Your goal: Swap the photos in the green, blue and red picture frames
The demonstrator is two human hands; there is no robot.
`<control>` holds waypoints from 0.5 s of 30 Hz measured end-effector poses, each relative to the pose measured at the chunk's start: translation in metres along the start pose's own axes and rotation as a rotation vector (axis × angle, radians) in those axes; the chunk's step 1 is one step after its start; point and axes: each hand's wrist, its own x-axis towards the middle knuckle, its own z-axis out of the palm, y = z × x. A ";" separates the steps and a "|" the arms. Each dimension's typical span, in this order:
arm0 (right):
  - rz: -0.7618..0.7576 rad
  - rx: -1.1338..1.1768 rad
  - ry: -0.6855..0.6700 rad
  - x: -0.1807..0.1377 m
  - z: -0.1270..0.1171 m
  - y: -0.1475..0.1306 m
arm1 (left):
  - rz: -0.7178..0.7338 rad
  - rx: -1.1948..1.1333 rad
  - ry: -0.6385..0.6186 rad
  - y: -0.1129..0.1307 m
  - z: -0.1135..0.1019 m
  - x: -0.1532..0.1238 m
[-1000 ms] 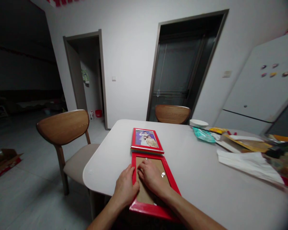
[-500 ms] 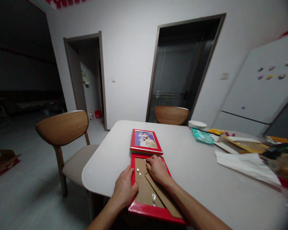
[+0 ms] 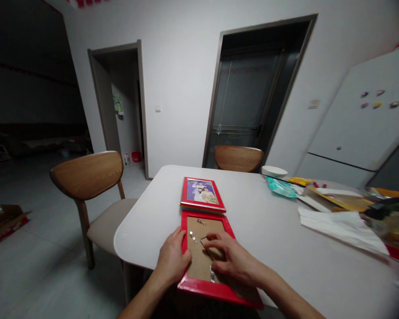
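Observation:
A red picture frame [image 3: 216,290] lies face down at the table's near edge, its brown backing board [image 3: 199,261] showing. My left hand [image 3: 173,256] is closed on the frame's left side, thumb on top. Over the backing board is my right hand [image 3: 234,259], fingers curved and apart; its thumb is at the lower metal clip [image 3: 212,275] and its fingertips are beside the stand's upper end. The hand hides most of the stand. Two more metal clips show, an upper clip [image 3: 201,222] and a left clip [image 3: 193,236]. Just beyond sits another red frame with a couple's photo [image 3: 201,193], face up.
On the white table [image 3: 256,221], the right side carries a white bowl [image 3: 274,171], a teal packet [image 3: 281,188], white paper [image 3: 342,228] and other clutter. One wooden chair [image 3: 89,177] stands at the left, another chair [image 3: 238,158] at the far side.
My right hand has moved from the upper clip down toward the lower clip, its fingers spreading. The upper clip is now uncovered. My left hand stays on the frame's left side.

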 end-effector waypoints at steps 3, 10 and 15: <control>0.017 0.058 -0.106 -0.015 0.001 -0.003 | -0.007 -0.012 -0.007 0.001 0.000 0.000; 0.036 0.049 0.062 -0.012 0.016 -0.008 | -0.019 -0.011 0.002 0.000 0.001 0.000; 0.142 -0.092 0.197 -0.010 0.015 -0.007 | -0.010 -0.010 0.016 -0.003 0.002 -0.001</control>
